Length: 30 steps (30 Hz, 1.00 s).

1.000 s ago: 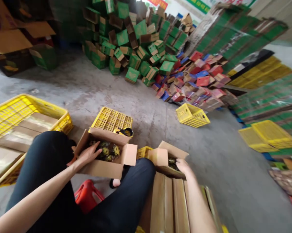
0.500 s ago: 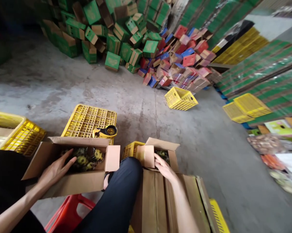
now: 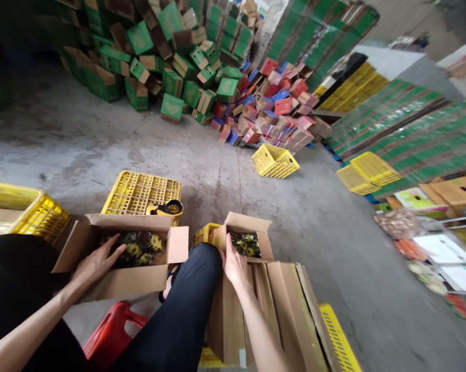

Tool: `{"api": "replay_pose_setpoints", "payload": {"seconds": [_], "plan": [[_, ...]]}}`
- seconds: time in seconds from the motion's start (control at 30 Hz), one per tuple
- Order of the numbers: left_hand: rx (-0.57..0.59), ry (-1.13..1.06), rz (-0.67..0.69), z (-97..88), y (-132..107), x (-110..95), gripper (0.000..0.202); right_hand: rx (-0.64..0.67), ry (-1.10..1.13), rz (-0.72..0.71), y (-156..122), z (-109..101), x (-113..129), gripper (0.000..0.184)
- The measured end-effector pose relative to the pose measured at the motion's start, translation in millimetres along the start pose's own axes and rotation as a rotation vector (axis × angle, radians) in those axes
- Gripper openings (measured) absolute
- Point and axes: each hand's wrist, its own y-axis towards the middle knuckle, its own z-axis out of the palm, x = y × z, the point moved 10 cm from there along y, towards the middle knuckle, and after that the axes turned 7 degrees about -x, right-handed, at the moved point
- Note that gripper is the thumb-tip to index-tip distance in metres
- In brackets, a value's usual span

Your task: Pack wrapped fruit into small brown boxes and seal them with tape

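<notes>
My left hand reaches into an open cardboard box at the left, fingers stretched and spread over clear-wrapped packs of round yellow-green items with dark marks. I cannot make out their kind. At a smaller open cardboard box on the right, my right hand lies along the left side with its fingers stretched out. Similar wrapped packs fill that box. The left flap is mostly hidden by my right hand and knee.
A tape dispenser rests on an upturned yellow crate. Beside my right knee stand flat cardboard pieces in a yellow crate. A red stool is below. Green boxes and red-blue boxes lie piled behind.
My right hand has moved left to the smaller box's left side. The flap that covered part of that box is folded outward, showing more packs. My left hand stays in its box.
</notes>
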Motion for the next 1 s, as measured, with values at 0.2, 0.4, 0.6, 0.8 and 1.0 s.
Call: {"api": "replay_pose_setpoints", "payload": {"seconds": [0.2,0.4,0.6,0.8,1.0], "plan": [[-0.016,-0.078,-0.008,-7.0,2.8,-16.5,0.076,-0.398,0.062,0.153,11.6,-56.7,-14.1,0.073],[-0.057,-0.158,0.019,-23.0,8.2,-31.1,0.062,-0.218,0.339,-0.435,-24.8,-26.0,163.9,0.052],[-0.050,-0.180,0.018,-24.1,10.8,-27.5,0.059,0.284,0.251,-0.425,-24.0,61.8,263.3,0.054],[-0.034,-0.225,0.040,-21.4,22.4,-29.8,0.057,0.297,0.183,-0.479,-1.0,93.2,294.0,0.085],[0.027,-0.181,0.083,-13.8,34.3,-30.0,0.048,0.179,0.232,-0.508,13.3,96.9,320.7,0.052]]}}
